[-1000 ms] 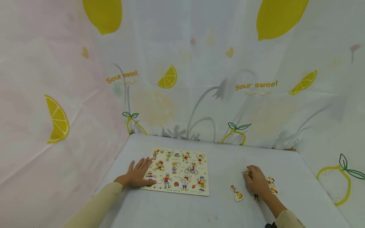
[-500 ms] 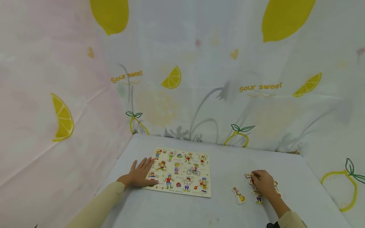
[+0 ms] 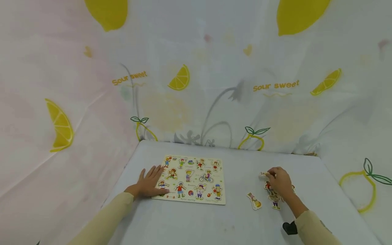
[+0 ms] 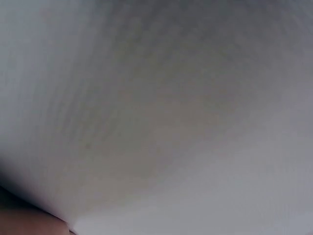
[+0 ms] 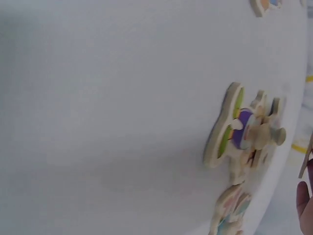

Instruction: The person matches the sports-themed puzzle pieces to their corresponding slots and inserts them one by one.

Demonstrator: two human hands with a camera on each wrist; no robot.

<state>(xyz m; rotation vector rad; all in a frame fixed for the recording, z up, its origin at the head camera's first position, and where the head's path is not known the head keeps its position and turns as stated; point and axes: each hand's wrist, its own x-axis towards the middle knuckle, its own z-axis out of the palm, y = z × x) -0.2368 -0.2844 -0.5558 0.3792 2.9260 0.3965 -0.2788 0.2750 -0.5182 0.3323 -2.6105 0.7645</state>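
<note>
My left hand (image 3: 150,182) lies with fingers spread across the left edge of a wooden puzzle board (image 3: 193,184) printed with sports figures. To the board's right, my right hand (image 3: 280,183) pinches a small wooden puzzle piece (image 3: 263,174) by its fingertips, above a group of loose pieces. The held piece appears edge-on beside my fingers (image 5: 304,208) in the right wrist view; its picture cannot be made out. Under the hand, a piece with purple and green clothing (image 5: 239,129) has a wooden knob. The left wrist view is mostly blurred white surface.
One loose puzzle piece (image 3: 254,201) lies apart, between the board and the group. Partly covered pieces (image 3: 275,201) overlap below my right hand. A white-covered table (image 3: 183,224) meets a lemon-printed curtain (image 3: 196,102) at the back and sides.
My right hand has risen slightly from the group of pieces, with one piece now in its fingertips. The left hand stays on the board. The head view has shifted a little.
</note>
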